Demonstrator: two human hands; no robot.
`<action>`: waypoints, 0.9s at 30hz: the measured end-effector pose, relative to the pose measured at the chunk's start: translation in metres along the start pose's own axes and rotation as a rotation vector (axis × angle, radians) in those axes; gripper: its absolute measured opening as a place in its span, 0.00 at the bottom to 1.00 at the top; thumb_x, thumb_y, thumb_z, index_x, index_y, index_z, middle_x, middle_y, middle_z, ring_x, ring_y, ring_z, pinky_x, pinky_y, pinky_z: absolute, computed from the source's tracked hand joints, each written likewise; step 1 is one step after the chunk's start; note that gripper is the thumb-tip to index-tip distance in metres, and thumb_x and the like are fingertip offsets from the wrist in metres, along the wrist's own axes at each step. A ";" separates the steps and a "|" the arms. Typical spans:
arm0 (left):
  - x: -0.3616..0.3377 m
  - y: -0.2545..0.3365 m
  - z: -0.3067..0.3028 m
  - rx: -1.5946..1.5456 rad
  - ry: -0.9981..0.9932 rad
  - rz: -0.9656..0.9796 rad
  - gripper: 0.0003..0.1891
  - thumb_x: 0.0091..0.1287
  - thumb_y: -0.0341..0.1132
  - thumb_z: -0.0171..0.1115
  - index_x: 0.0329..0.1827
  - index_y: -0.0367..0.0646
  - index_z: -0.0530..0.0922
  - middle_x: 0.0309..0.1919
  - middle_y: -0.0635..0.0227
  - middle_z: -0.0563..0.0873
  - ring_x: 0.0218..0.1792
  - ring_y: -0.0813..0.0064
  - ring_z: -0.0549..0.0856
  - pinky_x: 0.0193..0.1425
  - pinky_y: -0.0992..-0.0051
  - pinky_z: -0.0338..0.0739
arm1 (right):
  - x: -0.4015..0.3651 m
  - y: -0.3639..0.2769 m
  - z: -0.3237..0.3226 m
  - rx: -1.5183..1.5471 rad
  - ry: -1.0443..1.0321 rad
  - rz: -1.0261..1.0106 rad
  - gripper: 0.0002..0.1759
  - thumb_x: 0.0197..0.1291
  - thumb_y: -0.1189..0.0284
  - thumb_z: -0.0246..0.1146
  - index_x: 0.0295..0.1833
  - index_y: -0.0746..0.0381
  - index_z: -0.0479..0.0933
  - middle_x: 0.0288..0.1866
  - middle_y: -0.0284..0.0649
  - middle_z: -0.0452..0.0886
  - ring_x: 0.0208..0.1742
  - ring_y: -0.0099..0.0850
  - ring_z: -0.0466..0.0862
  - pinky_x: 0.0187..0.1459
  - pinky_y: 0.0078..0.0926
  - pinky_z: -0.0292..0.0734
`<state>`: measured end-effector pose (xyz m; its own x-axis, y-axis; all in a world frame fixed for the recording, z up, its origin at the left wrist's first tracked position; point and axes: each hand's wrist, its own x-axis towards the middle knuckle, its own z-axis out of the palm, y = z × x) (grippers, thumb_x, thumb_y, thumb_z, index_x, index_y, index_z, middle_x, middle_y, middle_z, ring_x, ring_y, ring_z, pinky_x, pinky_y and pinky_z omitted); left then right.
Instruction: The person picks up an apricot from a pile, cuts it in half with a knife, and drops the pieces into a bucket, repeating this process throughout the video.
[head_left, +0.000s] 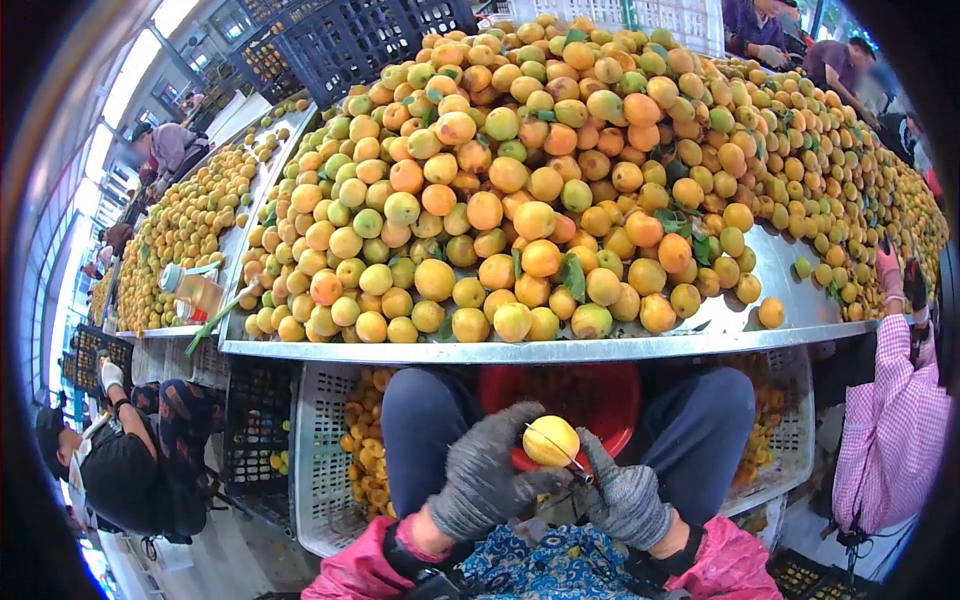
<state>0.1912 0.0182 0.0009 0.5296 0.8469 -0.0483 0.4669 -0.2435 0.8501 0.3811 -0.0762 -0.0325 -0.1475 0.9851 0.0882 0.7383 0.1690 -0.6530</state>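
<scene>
- Well, my left hand [490, 472] has its gloved fingers closed around one yellow fruit [553, 428], low in the middle of the frame; the fingers bear on its left side and the thumb reaches under it.
- My right hand [628, 497] is clenched on a small knife [582, 473], whose thin blade lies slantwise across the fruit; how deep the edge sits, I cannot tell.
- I judge this fruit light and fairly soft, firm enough to keep its round shape but easily bruised, and slippery wherever juice gets out.
- The best hold, I reckon, is around its sides with spread fingers, thumb underneath, pressing gently and keeping the fingertips off the blade's line; the knit gloves should help against slipping.
- As for where it lies, the fruit sits at the fingertips of my left hand rather than deep in the palm, its upper face bare, between my two hands; my right thumb comes close to its right edge, perhaps touching.
- Behind it in the view, the red tub [625, 405] stands between my knees, below the metal rim of the table [520, 351].
- Above that rim, a big heap of fruit [500, 210] fills the upper middle of the frame.
</scene>
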 end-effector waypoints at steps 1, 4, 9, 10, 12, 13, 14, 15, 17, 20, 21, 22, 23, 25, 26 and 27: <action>-0.005 -0.001 0.010 -0.095 0.021 0.000 0.34 0.53 0.39 0.77 0.60 0.35 0.71 0.46 0.59 0.84 0.46 0.73 0.84 0.49 0.71 0.81 | 0.000 -0.002 0.004 0.039 -0.006 0.017 0.39 0.57 0.66 0.61 0.73 0.66 0.57 0.16 0.44 0.74 0.15 0.43 0.76 0.19 0.40 0.69; -0.008 -0.004 0.030 -0.320 0.184 -0.068 0.33 0.52 0.38 0.77 0.59 0.36 0.72 0.44 0.60 0.84 0.45 0.73 0.84 0.49 0.71 0.81 | -0.002 -0.004 0.011 0.101 0.022 0.039 0.37 0.60 0.65 0.60 0.73 0.66 0.57 0.17 0.45 0.74 0.15 0.43 0.76 0.19 0.40 0.69; -0.011 -0.010 0.036 -0.030 0.348 0.084 0.33 0.46 0.41 0.80 0.53 0.37 0.75 0.41 0.56 0.84 0.41 0.63 0.86 0.47 0.68 0.80 | 0.004 -0.007 0.009 0.113 -0.013 0.089 0.37 0.62 0.61 0.59 0.73 0.63 0.58 0.20 0.47 0.76 0.16 0.42 0.77 0.20 0.39 0.70; -0.011 -0.013 0.037 0.028 0.370 0.105 0.33 0.44 0.42 0.80 0.52 0.38 0.76 0.40 0.56 0.84 0.40 0.60 0.86 0.46 0.67 0.80 | 0.006 -0.006 0.011 0.112 -0.014 0.089 0.37 0.62 0.61 0.59 0.73 0.63 0.58 0.20 0.47 0.76 0.16 0.42 0.77 0.20 0.39 0.70; -0.011 -0.021 0.038 0.081 0.386 0.123 0.33 0.43 0.43 0.80 0.51 0.38 0.76 0.39 0.56 0.84 0.38 0.57 0.86 0.44 0.65 0.80 | 0.006 -0.003 0.015 0.161 -0.033 0.080 0.35 0.64 0.61 0.58 0.73 0.63 0.58 0.20 0.48 0.76 0.16 0.43 0.77 0.20 0.41 0.70; -0.009 -0.026 0.038 0.042 0.329 0.099 0.32 0.43 0.43 0.80 0.51 0.39 0.77 0.38 0.57 0.84 0.38 0.57 0.86 0.43 0.65 0.80 | 0.007 -0.004 0.011 0.159 -0.035 0.081 0.35 0.64 0.61 0.58 0.73 0.63 0.58 0.20 0.48 0.76 0.16 0.43 0.77 0.20 0.41 0.70; -0.009 -0.030 0.036 0.005 0.272 0.074 0.32 0.43 0.43 0.80 0.50 0.39 0.77 0.37 0.58 0.84 0.37 0.57 0.85 0.43 0.64 0.79 | 0.010 -0.007 0.003 0.143 -0.126 0.136 0.33 0.65 0.61 0.57 0.72 0.64 0.60 0.23 0.49 0.78 0.19 0.44 0.79 0.23 0.40 0.73; -0.008 -0.032 0.033 0.003 0.273 0.074 0.32 0.43 0.43 0.80 0.50 0.39 0.77 0.37 0.58 0.84 0.37 0.57 0.85 0.43 0.64 0.79 | 0.010 -0.010 -0.006 0.127 -0.216 0.192 0.32 0.65 0.62 0.57 0.71 0.64 0.62 0.25 0.50 0.80 0.22 0.45 0.81 0.25 0.40 0.75; -0.005 -0.035 0.025 0.426 0.407 0.192 0.31 0.44 0.42 0.80 0.49 0.38 0.78 0.35 0.59 0.85 0.37 0.57 0.85 0.43 0.64 0.79 | 0.006 -0.015 -0.022 0.247 -0.155 0.207 0.30 0.65 0.62 0.58 0.69 0.64 0.64 0.29 0.50 0.82 0.26 0.44 0.83 0.30 0.37 0.78; -0.006 -0.047 0.022 0.025 0.306 0.007 0.27 0.52 0.42 0.76 0.50 0.37 0.78 0.36 0.59 0.86 0.40 0.63 0.86 0.47 0.70 0.80 | 0.004 -0.018 -0.047 0.463 -0.080 0.293 0.28 0.61 0.67 0.65 0.65 0.63 0.69 0.42 0.49 0.85 0.43 0.39 0.87 0.44 0.29 0.81; -0.008 -0.041 0.021 0.021 0.305 0.009 0.27 0.52 0.42 0.76 0.50 0.37 0.78 0.36 0.59 0.86 0.40 0.63 0.86 0.47 0.70 0.80 | 0.010 -0.020 -0.055 0.512 -0.098 0.364 0.28 0.58 0.68 0.67 0.64 0.63 0.71 0.45 0.48 0.85 0.46 0.37 0.87 0.47 0.28 0.80; -0.008 -0.032 0.019 -0.213 0.142 -0.124 0.25 0.56 0.44 0.72 0.52 0.37 0.77 0.40 0.59 0.85 0.42 0.65 0.85 0.48 0.70 0.79 | 0.013 -0.021 -0.060 0.559 -0.113 0.429 0.28 0.56 0.70 0.68 0.63 0.62 0.72 0.48 0.47 0.84 0.48 0.36 0.86 0.49 0.27 0.80; -0.007 -0.027 0.019 -0.443 -0.027 -0.254 0.25 0.61 0.46 0.69 0.53 0.36 0.77 0.43 0.60 0.85 0.43 0.66 0.85 0.49 0.70 0.79 | 0.013 -0.014 -0.047 0.616 0.002 0.285 0.30 0.54 0.69 0.71 0.63 0.61 0.72 0.54 0.47 0.82 0.52 0.36 0.85 0.52 0.28 0.79; -0.017 -0.026 0.030 -0.807 -0.113 -0.334 0.23 0.65 0.47 0.63 0.54 0.36 0.77 0.43 0.62 0.85 0.43 0.70 0.85 0.48 0.71 0.79 | 0.017 -0.011 -0.033 0.565 -0.049 0.210 0.32 0.52 0.69 0.72 0.64 0.60 0.72 0.55 0.46 0.82 0.53 0.36 0.84 0.53 0.29 0.79; -0.025 -0.028 0.039 -1.170 -0.198 -0.414 0.22 0.70 0.48 0.58 0.54 0.35 0.77 0.43 0.64 0.85 0.42 0.73 0.85 0.47 0.72 0.79 | 0.018 -0.008 -0.027 0.515 -0.102 0.134 0.35 0.50 0.68 0.73 0.65 0.59 0.71 0.56 0.46 0.81 0.54 0.35 0.84 0.54 0.30 0.79; -0.032 -0.046 0.056 -1.135 -0.202 -0.391 0.23 0.73 0.49 0.52 0.55 0.36 0.76 0.43 0.67 0.85 0.41 0.77 0.84 0.46 0.75 0.80 | 0.016 -0.002 -0.017 0.499 -0.107 0.135 0.39 0.47 0.64 0.76 0.66 0.57 0.70 0.54 0.46 0.82 0.53 0.37 0.84 0.54 0.31 0.79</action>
<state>0.1925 -0.0244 -0.0664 0.6399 0.6571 -0.3984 -0.2114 0.6490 0.7308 0.3884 -0.0602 -0.0163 -0.1584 0.9839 -0.0823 0.3558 -0.0208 -0.9343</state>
